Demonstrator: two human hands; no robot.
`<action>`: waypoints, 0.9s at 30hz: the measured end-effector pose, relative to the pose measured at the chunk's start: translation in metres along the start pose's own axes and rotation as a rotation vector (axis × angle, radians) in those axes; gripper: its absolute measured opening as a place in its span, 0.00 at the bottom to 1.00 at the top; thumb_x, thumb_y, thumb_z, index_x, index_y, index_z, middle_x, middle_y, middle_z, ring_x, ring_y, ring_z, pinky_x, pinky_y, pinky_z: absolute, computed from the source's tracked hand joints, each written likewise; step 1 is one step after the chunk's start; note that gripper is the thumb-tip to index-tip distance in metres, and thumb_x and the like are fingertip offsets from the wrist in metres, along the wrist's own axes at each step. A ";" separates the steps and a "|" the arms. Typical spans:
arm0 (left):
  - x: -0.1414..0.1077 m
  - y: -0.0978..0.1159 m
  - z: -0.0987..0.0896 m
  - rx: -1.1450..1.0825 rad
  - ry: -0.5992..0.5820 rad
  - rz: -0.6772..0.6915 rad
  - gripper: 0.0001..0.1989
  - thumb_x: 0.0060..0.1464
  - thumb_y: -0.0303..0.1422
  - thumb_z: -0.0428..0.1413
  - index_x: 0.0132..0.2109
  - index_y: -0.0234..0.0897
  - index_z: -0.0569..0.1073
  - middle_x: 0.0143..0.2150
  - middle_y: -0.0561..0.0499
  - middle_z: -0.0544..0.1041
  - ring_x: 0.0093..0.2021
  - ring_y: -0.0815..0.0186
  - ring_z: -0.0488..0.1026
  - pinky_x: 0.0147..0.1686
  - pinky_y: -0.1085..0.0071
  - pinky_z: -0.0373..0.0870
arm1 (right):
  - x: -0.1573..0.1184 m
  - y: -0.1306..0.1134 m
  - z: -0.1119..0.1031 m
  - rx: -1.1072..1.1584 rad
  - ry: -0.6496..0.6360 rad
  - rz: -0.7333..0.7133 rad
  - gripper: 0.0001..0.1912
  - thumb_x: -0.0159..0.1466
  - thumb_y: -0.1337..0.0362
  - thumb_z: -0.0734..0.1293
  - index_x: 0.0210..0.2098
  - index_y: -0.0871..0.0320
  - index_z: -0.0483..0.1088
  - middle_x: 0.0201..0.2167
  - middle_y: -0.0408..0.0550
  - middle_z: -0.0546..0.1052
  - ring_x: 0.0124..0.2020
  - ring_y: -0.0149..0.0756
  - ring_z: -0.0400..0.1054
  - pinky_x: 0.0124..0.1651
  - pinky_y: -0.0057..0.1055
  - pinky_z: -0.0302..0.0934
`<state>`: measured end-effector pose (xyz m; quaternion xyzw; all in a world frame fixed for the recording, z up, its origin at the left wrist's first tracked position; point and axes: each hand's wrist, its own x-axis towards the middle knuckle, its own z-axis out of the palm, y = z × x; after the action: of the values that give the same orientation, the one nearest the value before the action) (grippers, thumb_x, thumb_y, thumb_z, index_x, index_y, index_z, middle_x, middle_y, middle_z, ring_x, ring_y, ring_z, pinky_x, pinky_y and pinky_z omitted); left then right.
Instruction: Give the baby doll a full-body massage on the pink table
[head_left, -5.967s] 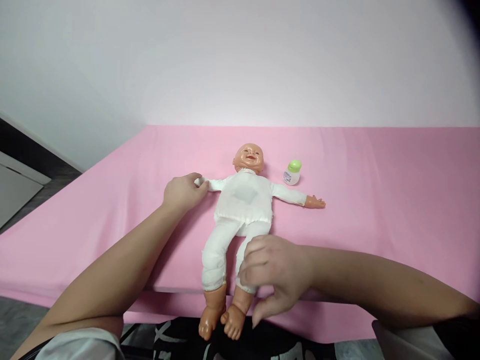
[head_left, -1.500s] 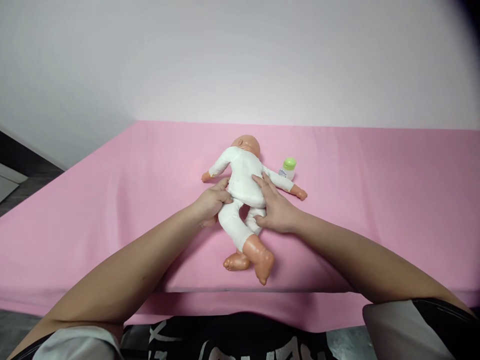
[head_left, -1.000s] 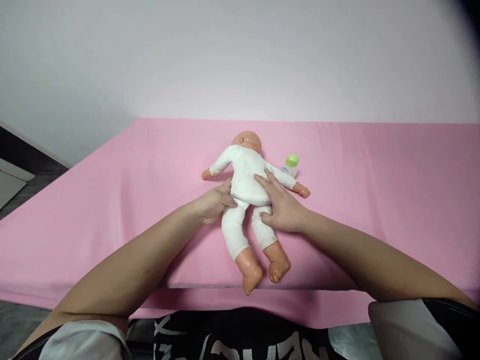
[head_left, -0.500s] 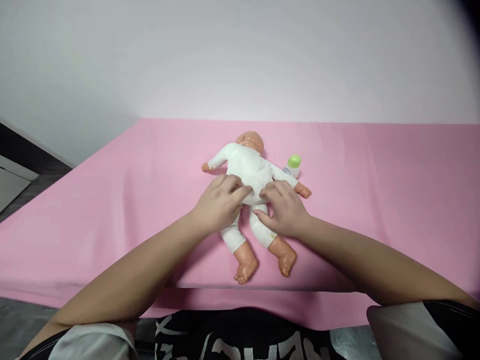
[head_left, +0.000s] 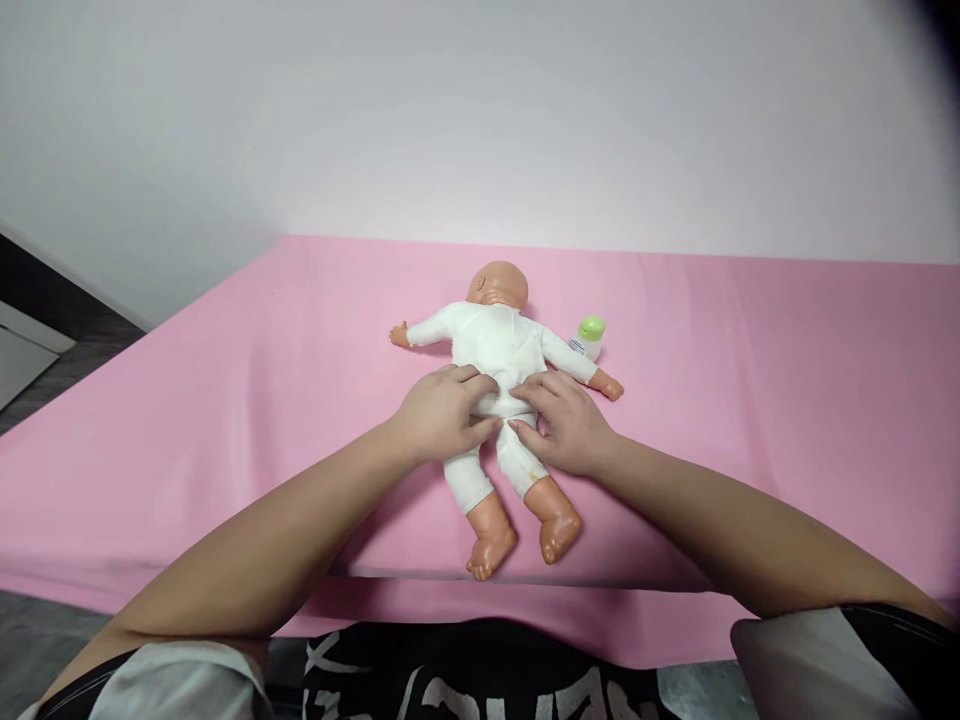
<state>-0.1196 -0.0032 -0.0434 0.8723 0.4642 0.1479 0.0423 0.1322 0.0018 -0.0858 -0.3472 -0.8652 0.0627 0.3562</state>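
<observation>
A baby doll (head_left: 499, 338) with a white cloth body and bare plastic head, hands and feet lies stretched out, its head away from me and no face showing. Around the left side of its hips curls my left hand (head_left: 442, 415), fingers over the lower back and thumb near the tops of the legs. My right hand (head_left: 570, 420) grips the opposite side in a mirrored way, its thumb on the upper leg. Between my fingertips a strip of white cloth stays visible. Parts of the doll's waist and hips are hidden under both hands.
A small clear bottle (head_left: 591, 345) with a green cap stands by the doll's right-hand arm. Pink cloth (head_left: 225, 420) covers the table, hanging over the near edge. Behind it rises a pale wall (head_left: 480, 120).
My left hand has come slightly nearer to me, and its thumb now shows. The doll's torso and feet have shifted a little, and its left-hand arm lies farther out.
</observation>
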 end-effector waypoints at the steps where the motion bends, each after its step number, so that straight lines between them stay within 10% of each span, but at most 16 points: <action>1: -0.001 0.001 0.000 -0.001 0.006 0.015 0.17 0.62 0.43 0.63 0.54 0.39 0.80 0.47 0.46 0.82 0.46 0.52 0.80 0.41 0.58 0.71 | 0.000 0.000 -0.001 0.010 -0.015 -0.005 0.15 0.69 0.59 0.73 0.53 0.55 0.79 0.47 0.54 0.82 0.48 0.51 0.76 0.55 0.52 0.72; 12: -0.007 0.008 0.000 -0.167 0.041 0.289 0.14 0.67 0.41 0.59 0.36 0.39 0.82 0.30 0.52 0.76 0.30 0.64 0.72 0.31 0.65 0.62 | -0.001 -0.017 -0.006 0.006 -0.055 -0.160 0.06 0.69 0.66 0.67 0.35 0.55 0.76 0.30 0.46 0.80 0.32 0.40 0.73 0.39 0.38 0.66; 20: -0.006 0.005 0.009 -0.030 0.464 0.319 0.14 0.69 0.34 0.57 0.33 0.39 0.79 0.31 0.50 0.75 0.32 0.62 0.72 0.36 0.63 0.69 | 0.002 -0.010 -0.007 0.019 0.180 -0.163 0.04 0.70 0.66 0.69 0.37 0.53 0.73 0.33 0.47 0.79 0.35 0.43 0.72 0.43 0.41 0.69; 27: -0.003 0.013 0.011 -0.011 0.056 0.098 0.11 0.68 0.34 0.54 0.43 0.39 0.82 0.37 0.47 0.83 0.39 0.57 0.80 0.39 0.60 0.71 | 0.004 -0.010 -0.003 0.034 -0.165 -0.007 0.05 0.69 0.63 0.71 0.45 0.54 0.76 0.42 0.50 0.83 0.44 0.48 0.76 0.53 0.48 0.70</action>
<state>-0.1079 -0.0121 -0.0516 0.8893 0.4208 0.1769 0.0268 0.1272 -0.0034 -0.0780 -0.3316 -0.8917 0.1044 0.2899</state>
